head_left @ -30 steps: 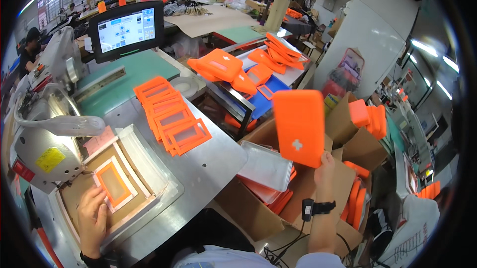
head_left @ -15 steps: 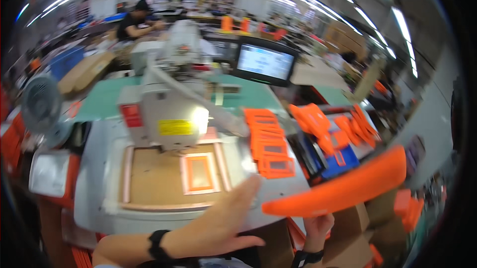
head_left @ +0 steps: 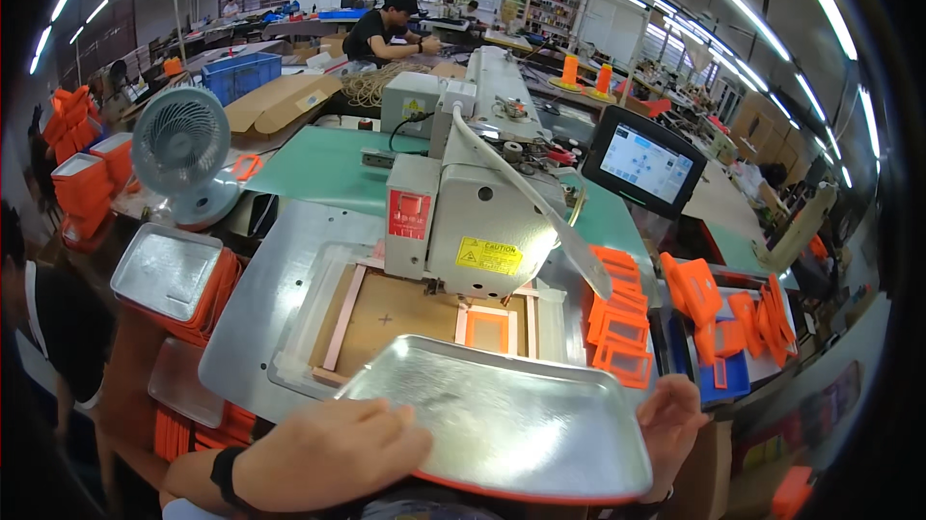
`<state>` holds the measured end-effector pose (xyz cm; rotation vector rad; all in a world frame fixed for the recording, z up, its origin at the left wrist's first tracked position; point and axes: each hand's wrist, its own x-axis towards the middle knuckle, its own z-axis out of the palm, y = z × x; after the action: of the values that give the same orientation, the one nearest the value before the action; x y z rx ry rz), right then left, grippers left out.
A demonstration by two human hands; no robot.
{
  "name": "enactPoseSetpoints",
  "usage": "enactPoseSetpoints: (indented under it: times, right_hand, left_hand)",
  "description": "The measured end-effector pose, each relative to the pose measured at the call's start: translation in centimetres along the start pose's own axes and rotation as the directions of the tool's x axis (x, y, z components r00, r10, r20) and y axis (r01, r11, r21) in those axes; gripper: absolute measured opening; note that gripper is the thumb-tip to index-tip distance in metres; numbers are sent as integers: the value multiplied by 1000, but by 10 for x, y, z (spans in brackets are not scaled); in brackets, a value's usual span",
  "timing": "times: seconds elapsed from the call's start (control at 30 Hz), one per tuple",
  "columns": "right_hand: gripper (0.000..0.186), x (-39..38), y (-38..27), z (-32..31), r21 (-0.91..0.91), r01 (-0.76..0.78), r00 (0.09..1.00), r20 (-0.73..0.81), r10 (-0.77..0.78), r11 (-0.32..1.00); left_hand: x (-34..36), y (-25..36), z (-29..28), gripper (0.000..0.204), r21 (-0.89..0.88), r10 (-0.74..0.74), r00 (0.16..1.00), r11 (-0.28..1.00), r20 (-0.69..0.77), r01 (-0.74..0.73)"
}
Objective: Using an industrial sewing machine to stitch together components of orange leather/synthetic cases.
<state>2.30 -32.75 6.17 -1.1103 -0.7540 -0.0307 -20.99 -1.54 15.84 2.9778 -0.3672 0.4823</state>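
A rounded rectangular panel with a shiny silver face and an orange edge tilts in front of me. It overlaps the near edge of the sewing machine's flat bed. My left hand is closed at the panel's left edge, fingers bent over it. My right hand grips the right edge with curled fingers, partly behind it. Beyond the panel stands a large white sewing machine, its lamp lit. Under its head lies a brown template board carrying an orange rectangular frame in a pale holder.
Several orange frames lie overlapped right of the machine, beside a blue tray and orange pieces. Silver-faced orange panels are stacked left. A fan, a screen and people stand or sit around.
The panel has turned from its orange side to its silver face and moved left, before me. My left hand has drawn back and closed on its edge. The view has swung right-to-left.
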Motion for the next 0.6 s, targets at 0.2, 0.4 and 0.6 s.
enactPoseSetpoints:
  times: [0.2, 0.4, 0.6]
  right_hand:
    - [46, 18, -12, 54, -493, 138, 863, 486, 140, 859]
    - [33, 50, 3, 74, -590, 243, 775, 595, 211, 770]
    - [30, 64, 27, 76, -568, 242, 752, 622, 218, 786]
  left_hand:
    - [4, -36, 37, 12, 35, -121, 980, 991, -155, 128]
    - [12, -52, 39, 12, 41, -214, 975, 975, -50, 216]
    - [19, -70, 46, 13, 109, -142, 987, 983, -71, 150]
